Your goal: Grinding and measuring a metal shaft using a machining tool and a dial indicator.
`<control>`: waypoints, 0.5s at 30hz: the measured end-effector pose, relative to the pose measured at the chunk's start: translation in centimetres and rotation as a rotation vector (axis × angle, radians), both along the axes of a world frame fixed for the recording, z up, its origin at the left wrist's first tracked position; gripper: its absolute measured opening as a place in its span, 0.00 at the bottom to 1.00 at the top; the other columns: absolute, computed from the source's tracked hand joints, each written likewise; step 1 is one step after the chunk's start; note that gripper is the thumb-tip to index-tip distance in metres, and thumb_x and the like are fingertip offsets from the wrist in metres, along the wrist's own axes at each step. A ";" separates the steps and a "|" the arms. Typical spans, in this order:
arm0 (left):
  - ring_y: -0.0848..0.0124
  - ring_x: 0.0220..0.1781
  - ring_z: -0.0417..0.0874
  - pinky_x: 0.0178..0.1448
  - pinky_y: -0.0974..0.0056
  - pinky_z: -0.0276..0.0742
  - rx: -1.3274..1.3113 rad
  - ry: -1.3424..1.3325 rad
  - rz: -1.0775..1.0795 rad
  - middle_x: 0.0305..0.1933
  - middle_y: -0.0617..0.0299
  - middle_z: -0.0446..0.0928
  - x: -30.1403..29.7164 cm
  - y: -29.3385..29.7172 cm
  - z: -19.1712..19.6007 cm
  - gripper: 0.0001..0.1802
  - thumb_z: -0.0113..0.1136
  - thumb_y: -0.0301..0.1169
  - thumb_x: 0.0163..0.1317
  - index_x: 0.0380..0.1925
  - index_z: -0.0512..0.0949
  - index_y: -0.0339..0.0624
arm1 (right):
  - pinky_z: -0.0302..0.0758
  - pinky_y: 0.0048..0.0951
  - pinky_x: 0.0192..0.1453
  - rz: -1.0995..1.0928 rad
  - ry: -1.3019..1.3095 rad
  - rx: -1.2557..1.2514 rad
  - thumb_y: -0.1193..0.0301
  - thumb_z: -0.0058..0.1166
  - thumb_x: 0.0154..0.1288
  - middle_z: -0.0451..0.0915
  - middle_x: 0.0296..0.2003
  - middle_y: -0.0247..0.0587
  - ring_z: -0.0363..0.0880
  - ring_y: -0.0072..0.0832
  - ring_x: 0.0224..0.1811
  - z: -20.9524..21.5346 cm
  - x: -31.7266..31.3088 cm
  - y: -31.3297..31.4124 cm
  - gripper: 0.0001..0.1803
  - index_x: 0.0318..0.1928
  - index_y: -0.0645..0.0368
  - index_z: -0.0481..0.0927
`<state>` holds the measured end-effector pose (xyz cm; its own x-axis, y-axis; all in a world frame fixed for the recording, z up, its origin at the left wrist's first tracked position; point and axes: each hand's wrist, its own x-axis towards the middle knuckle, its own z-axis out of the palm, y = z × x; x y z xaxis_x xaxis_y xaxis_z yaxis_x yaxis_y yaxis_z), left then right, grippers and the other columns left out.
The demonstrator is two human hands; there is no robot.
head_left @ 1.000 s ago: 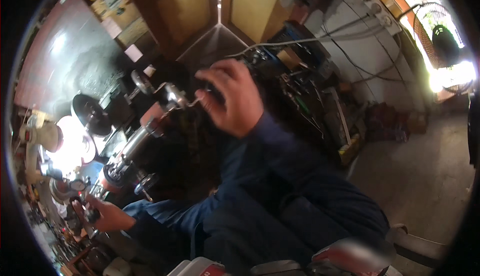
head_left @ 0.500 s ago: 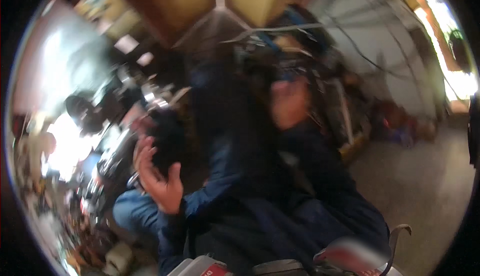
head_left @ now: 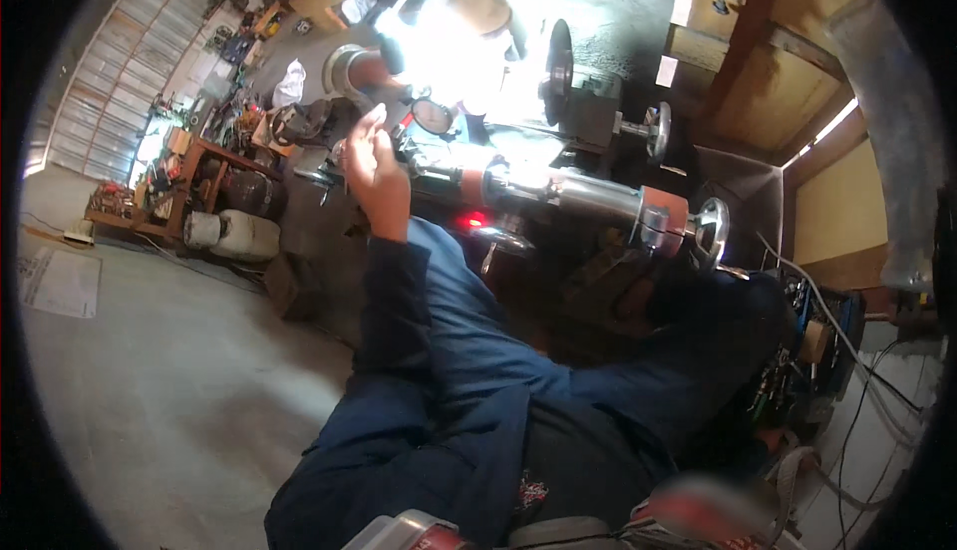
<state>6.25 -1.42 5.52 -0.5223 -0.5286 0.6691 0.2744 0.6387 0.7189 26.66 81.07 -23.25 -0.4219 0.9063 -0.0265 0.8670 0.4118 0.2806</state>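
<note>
Your left hand (head_left: 374, 166) hangs with its fingers (head_left: 371, 123) loosely spread and holding nothing, just short of the steel lathe carriage (head_left: 558, 191) beyond them; judge it heavy, rigid and slick, best gripped by its handwheel (head_left: 712, 233); your right hand is hidden.
</note>
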 end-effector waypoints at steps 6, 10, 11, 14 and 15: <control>0.66 0.58 0.78 0.63 0.63 0.70 -0.388 -0.302 -0.082 0.54 0.51 0.79 -3.7 -2.9 2.2 0.18 0.48 0.21 0.65 0.55 0.74 0.34 | 0.75 0.50 0.52 0.187 -0.135 -0.131 0.40 0.47 0.64 0.80 0.48 0.59 0.79 0.56 0.48 0.9 2.8 6.0 0.36 0.52 0.62 0.79; 0.67 0.49 0.81 0.57 0.66 0.74 0.022 -0.342 -0.221 0.46 0.52 0.81 -1.5 -7.0 -3.3 0.17 0.47 0.24 0.69 0.56 0.74 0.34 | 0.75 0.48 0.53 0.892 -0.161 -0.011 0.42 0.47 0.65 0.80 0.49 0.59 0.79 0.56 0.50 8.7 0.9 23.6 0.34 0.53 0.62 0.79; 0.70 0.41 0.82 0.48 0.67 0.76 -0.086 -0.390 -0.284 0.41 0.55 0.81 -4.3 -3.9 0.2 0.17 0.46 0.26 0.71 0.57 0.73 0.35 | 0.74 0.46 0.55 0.686 0.082 -0.136 0.46 0.48 0.66 0.79 0.51 0.57 0.78 0.53 0.52 6.1 2.6 17.9 0.32 0.55 0.62 0.77; 0.73 0.36 0.80 0.43 0.68 0.76 0.081 -0.393 -0.379 0.39 0.57 0.81 -3.1 -5.0 0.6 0.17 0.49 0.27 0.71 0.58 0.73 0.36 | 0.70 0.40 0.60 0.677 0.676 -0.389 0.59 0.52 0.68 0.75 0.57 0.51 0.75 0.44 0.58 19.0 -8.6 -5.9 0.27 0.61 0.63 0.72; 0.73 0.37 0.81 0.43 0.69 0.77 0.111 -0.317 -0.432 0.38 0.58 0.81 -3.8 -4.9 -0.6 0.18 0.52 0.30 0.71 0.59 0.72 0.37 | 0.70 0.38 0.59 0.622 0.915 -0.605 0.61 0.52 0.68 0.76 0.55 0.50 0.76 0.40 0.56 22.8 -10.7 -11.4 0.25 0.60 0.64 0.73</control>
<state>2.42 -6.30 4.89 -0.8748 -0.2794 0.3958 0.2538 0.4317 0.8656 15.97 69.62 -0.46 -0.8552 0.4930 0.1599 0.2573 0.6717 -0.6947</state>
